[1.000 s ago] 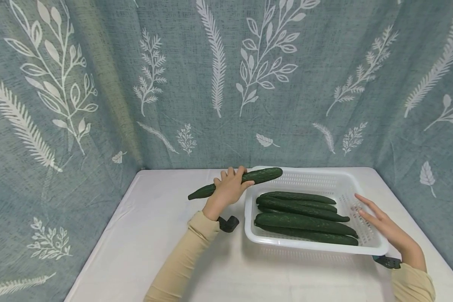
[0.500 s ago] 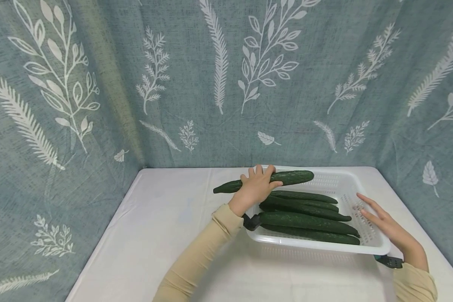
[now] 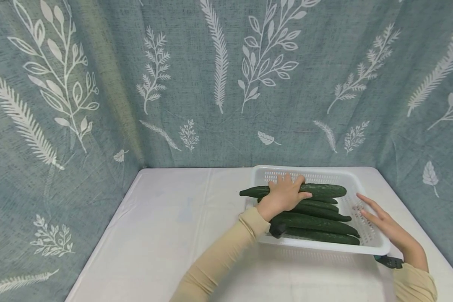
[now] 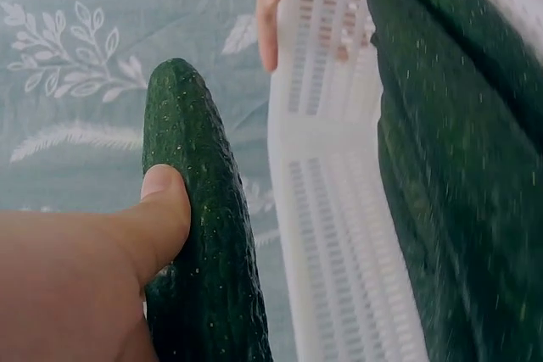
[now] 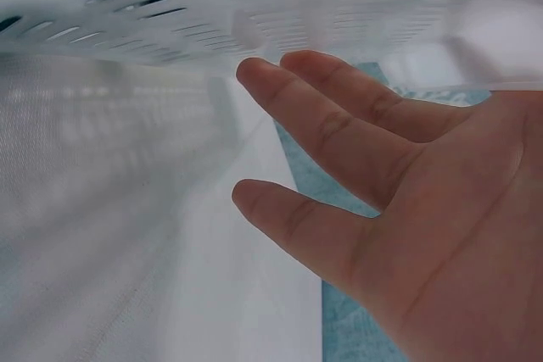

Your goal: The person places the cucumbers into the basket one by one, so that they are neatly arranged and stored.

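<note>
My left hand (image 3: 285, 195) grips a dark green cucumber (image 3: 324, 190) around its middle, thumb on the near side, over the back of the basket. Its narrow end points left past the basket's edge. In the left wrist view the thumb (image 4: 165, 209) presses against the bumpy cucumber (image 4: 199, 150). The white plastic basket (image 3: 309, 246) holds several more cucumbers (image 3: 317, 221), side by side. My right hand (image 3: 398, 235) holds the basket's right end, with the rim between its digits. The right wrist view shows three nearly straight fingers (image 5: 331, 137) outside the slotted wall (image 5: 280, 14).
A white cloth covers the table (image 3: 166, 209) beneath the basket. Behind the table hangs a blue-green curtain (image 3: 226, 138) with white leaf prints, close to the basket's back rim. A small dark device (image 3: 389, 261) sits at the right wrist.
My left hand has carried the cucumber rightward from beside the basket to above those inside, lower and more level. My right hand stays at the basket's right end.
</note>
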`<state>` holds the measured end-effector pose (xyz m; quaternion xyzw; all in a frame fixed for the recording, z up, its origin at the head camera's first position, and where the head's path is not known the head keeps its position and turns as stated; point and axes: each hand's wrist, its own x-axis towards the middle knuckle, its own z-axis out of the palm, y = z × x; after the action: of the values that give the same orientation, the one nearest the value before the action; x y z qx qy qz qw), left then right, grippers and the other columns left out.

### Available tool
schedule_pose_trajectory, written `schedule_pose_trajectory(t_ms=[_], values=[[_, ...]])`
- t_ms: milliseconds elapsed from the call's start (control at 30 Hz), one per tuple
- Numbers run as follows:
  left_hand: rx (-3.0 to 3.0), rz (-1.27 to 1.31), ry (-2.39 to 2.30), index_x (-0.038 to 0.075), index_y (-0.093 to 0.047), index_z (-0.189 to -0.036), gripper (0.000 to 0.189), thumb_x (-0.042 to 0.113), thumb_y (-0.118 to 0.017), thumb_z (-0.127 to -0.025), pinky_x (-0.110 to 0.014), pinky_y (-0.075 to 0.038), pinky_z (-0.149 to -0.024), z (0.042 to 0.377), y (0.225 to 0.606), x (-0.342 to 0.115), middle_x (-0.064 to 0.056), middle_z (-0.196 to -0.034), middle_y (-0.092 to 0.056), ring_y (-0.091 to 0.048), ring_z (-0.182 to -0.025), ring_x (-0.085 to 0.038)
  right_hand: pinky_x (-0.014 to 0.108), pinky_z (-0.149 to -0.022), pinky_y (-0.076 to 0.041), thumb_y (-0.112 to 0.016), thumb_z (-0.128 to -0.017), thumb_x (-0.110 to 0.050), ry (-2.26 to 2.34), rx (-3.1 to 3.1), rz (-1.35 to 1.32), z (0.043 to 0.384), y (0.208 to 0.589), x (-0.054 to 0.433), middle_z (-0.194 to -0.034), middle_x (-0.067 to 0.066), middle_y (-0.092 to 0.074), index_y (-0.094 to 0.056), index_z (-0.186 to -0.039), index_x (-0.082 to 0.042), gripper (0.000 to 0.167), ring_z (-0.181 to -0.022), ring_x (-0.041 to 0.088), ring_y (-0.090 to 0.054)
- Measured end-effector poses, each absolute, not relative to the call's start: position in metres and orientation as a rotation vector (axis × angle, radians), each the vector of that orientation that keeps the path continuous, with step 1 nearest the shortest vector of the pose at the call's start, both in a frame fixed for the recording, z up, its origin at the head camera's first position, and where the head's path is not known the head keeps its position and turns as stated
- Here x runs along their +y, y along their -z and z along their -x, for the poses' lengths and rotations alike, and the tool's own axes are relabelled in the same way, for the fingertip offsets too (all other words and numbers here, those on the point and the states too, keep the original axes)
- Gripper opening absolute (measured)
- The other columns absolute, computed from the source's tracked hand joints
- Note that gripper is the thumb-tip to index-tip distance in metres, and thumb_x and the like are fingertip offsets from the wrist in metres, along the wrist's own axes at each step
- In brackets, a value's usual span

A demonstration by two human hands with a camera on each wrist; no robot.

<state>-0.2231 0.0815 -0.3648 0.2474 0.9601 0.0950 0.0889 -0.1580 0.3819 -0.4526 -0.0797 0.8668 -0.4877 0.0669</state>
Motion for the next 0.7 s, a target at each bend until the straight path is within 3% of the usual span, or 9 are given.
schedule_pose_trajectory(t_ms=[233, 467, 700], values=[[2.828, -0.721, -0.265, 0.037, -0.032, -0.136, 0.052, 0.061, -0.032, -0.090, -0.051, -0.032, -0.100, 0.220, 0.373, 0.101, -0.005, -0.142, -0.036, -0.034, -0.130, -0.030, 0.060, -0.073, -0.048, -0.034, -0.102, -0.029, 1.470, 2.623, 0.223, 0.159, 0.452, 0.382, -0.145, 0.037, -0.006, -0.003, -0.150, -0.023, 0.058, -0.119, 0.064, -0.027], [2.815, -0.650, -0.236, 0.041, -0.026, -0.141, 0.056, 0.062, -0.033, -0.089, -0.051, -0.028, -0.104, 0.219, 0.384, 0.115, -0.004, -0.148, -0.027, -0.024, -0.137, -0.029, 0.064, -0.075, -0.045, -0.034, -0.102, -0.029, 1.462, 2.628, 0.220, 0.160, 0.452, 0.381, -0.146, 0.036, -0.002, -0.002, -0.150, -0.023, 0.058, -0.120, 0.065, -0.025], [2.792, -0.614, -0.215, 0.041, -0.027, -0.141, 0.056, 0.062, -0.036, -0.089, -0.050, -0.026, -0.106, 0.225, 0.393, 0.120, -0.003, -0.150, -0.024, -0.022, -0.138, -0.027, 0.061, -0.072, -0.048, -0.033, -0.102, -0.028, 1.478, 2.612, 0.225, 0.160, 0.452, 0.381, -0.144, 0.038, -0.008, -0.002, -0.150, -0.022, 0.058, -0.117, 0.065, -0.029]])
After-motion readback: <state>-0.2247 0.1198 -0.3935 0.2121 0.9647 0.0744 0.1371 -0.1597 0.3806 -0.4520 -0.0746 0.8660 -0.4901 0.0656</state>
